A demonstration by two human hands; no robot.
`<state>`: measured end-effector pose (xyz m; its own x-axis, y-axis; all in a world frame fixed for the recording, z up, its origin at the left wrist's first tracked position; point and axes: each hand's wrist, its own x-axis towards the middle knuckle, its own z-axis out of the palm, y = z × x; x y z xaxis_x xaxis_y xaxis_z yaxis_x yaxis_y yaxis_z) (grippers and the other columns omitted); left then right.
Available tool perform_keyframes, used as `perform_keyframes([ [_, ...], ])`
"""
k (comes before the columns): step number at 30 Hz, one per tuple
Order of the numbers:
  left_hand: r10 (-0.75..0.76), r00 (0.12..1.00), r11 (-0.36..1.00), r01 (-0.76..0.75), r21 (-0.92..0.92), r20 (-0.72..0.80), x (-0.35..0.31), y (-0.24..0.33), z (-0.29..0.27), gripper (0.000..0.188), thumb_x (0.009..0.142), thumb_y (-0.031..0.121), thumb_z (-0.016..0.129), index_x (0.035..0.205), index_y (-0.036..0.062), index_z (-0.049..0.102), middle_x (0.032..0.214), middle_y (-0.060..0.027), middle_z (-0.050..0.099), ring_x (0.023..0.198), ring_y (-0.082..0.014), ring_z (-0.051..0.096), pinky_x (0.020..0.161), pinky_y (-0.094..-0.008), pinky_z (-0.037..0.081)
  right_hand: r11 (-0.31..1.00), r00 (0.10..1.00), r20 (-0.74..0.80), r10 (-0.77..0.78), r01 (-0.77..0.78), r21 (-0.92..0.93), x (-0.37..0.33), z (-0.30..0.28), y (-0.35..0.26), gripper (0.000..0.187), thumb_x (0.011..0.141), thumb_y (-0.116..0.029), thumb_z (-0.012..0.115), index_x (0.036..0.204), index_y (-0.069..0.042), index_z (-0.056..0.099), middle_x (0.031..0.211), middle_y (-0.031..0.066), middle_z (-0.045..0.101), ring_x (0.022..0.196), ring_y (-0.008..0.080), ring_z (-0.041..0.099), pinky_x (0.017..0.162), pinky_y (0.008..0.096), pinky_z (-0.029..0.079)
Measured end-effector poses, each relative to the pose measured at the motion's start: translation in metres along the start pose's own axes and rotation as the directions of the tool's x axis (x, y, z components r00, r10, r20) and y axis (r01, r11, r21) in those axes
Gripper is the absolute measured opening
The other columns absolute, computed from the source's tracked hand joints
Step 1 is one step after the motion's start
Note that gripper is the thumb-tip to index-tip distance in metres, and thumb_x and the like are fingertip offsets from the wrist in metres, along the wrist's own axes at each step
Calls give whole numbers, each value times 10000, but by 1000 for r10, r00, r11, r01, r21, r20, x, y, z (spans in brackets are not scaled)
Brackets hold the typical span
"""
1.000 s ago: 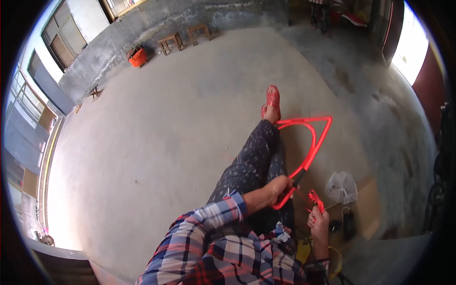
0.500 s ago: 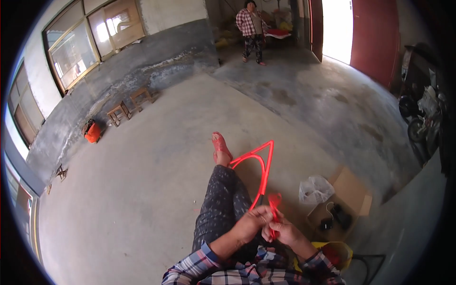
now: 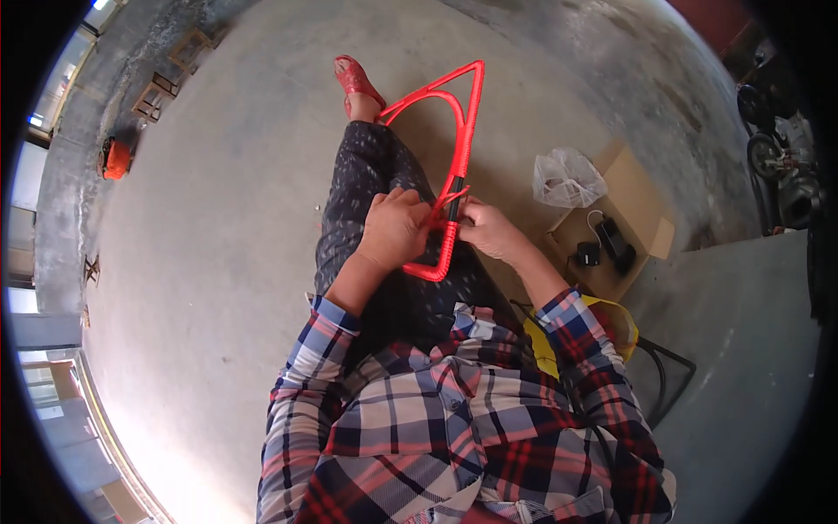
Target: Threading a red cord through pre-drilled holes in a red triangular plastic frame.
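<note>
Hidden: frame's near stretch under fingers | red cord-wrapped triangular frame (image 3: 463, 140) on lap, pointing far | left hand (image 3: 394, 229) grips near-left corner | right hand (image 3: 489, 229) pinches right bar.

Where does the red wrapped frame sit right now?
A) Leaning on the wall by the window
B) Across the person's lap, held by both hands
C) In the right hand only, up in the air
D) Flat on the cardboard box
B: the red wrapped frame lies along the outstretched leg, with the left hand gripping its lower part and the right hand pinching it from the other side.
</note>
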<state>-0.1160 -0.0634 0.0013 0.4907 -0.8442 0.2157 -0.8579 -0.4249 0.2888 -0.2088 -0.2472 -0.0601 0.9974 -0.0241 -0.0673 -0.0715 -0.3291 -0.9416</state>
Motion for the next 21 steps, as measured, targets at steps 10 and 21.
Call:
perform_keyframes([
  [10, -451, 890, 720, 313, -619, -75, -2, 13, 25, 422, 720, 70, 594, 1133, 17, 524, 1013, -159, 543, 972, -287, 538, 874, -344, 442, 755, 895, -442, 62, 248, 607, -84, -60, -45, 120, 716, -91, 599, 827, -46, 597, 1333, 172, 504, 1274, 276, 421, 1044, 386, 320],
  [21, -325, 804, -82, 501, -862, 498, 5, 26, 30, 458, 778, 44, 473, 1231, -22, 439, 1013, -97, 556, 873, -175, 561, 817, -284, 458, 528, 754, -603, 261, 412, 743, -139, -120, -16, 53, 902, -94, 503, 949, -71, 495, 671, -20, 400, 484, 58, 349, 407, 200, 300],
])
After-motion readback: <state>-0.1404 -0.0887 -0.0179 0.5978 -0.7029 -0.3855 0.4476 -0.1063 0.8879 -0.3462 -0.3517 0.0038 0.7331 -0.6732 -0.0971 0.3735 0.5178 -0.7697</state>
